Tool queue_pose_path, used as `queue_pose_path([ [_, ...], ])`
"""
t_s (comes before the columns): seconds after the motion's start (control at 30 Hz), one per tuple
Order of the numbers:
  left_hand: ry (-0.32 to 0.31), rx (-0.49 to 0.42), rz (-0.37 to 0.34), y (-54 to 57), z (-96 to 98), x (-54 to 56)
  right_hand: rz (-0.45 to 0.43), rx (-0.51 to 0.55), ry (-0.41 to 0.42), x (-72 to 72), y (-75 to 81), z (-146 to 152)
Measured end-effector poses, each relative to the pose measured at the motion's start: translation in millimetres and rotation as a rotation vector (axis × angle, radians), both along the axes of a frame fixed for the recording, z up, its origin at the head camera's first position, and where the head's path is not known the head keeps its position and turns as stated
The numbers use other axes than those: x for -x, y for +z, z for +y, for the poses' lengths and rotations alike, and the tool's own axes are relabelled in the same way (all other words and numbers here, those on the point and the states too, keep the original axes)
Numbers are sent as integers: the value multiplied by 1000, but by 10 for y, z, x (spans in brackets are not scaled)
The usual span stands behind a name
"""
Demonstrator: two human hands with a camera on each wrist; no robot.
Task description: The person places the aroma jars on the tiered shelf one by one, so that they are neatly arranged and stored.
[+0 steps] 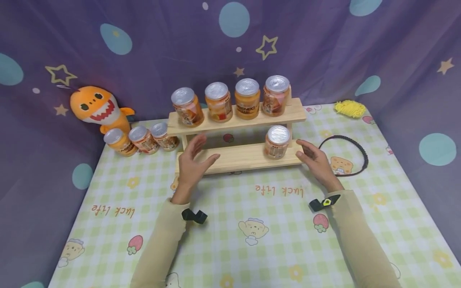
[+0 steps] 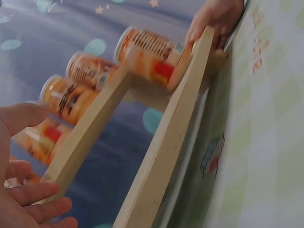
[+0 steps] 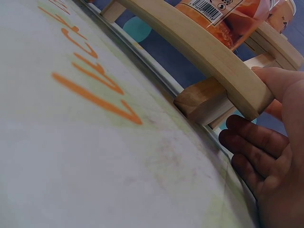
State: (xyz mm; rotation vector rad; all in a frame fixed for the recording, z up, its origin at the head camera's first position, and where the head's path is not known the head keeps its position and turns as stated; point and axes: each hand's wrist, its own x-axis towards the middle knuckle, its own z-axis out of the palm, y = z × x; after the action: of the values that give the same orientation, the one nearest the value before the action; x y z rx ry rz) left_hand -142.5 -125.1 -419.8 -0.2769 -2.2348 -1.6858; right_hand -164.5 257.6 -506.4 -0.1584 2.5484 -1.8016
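Observation:
A two-tier wooden rack (image 1: 234,158) stands on the table. Several orange-filled jars with silver lids line its upper tier, among them a leftmost jar (image 1: 187,107) and a rightmost jar (image 1: 276,96). One jar (image 1: 277,142) sits toward the right of the lower tier. My left hand (image 1: 192,164) is beside the rack's left end, fingers spread and thumb pointing right, holding nothing. At the lower tier's right end, my right hand (image 1: 317,162) holds the plank's corner between thumb and index finger. Its other fingers (image 3: 259,142) lie loosely below the plank.
Left of the rack stand three more jars, including a middle jar (image 1: 144,140), in front of an orange shark plush (image 1: 95,106). A dark braided hoop (image 1: 365,158) lies to the right. Yellow yarn (image 1: 350,109) rests at the back right, near the purple curtain (image 1: 324,52).

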Motion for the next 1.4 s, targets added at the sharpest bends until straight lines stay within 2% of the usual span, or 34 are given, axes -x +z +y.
queue_pose_path([
  [0.2, 89, -18, -74, 8, -324, -72, 0, 6, 4, 0, -6, -2],
  [0.7, 329, -49, -92, 19, -929, -88, 2, 32, 6, 10, -18, 11],
  [0.97, 520, -136, -92, 48, -1324, 9, -8, 30, 5, 10, -11, 5],
  [1.13, 594, -226, -74, 56, -1581, 97, -18, 23, -3, 22, -19, 9],
  [1.4, 690, -285, -71, 24, -1883, 208, -11, 34, 5, 17, -12, 7],
])
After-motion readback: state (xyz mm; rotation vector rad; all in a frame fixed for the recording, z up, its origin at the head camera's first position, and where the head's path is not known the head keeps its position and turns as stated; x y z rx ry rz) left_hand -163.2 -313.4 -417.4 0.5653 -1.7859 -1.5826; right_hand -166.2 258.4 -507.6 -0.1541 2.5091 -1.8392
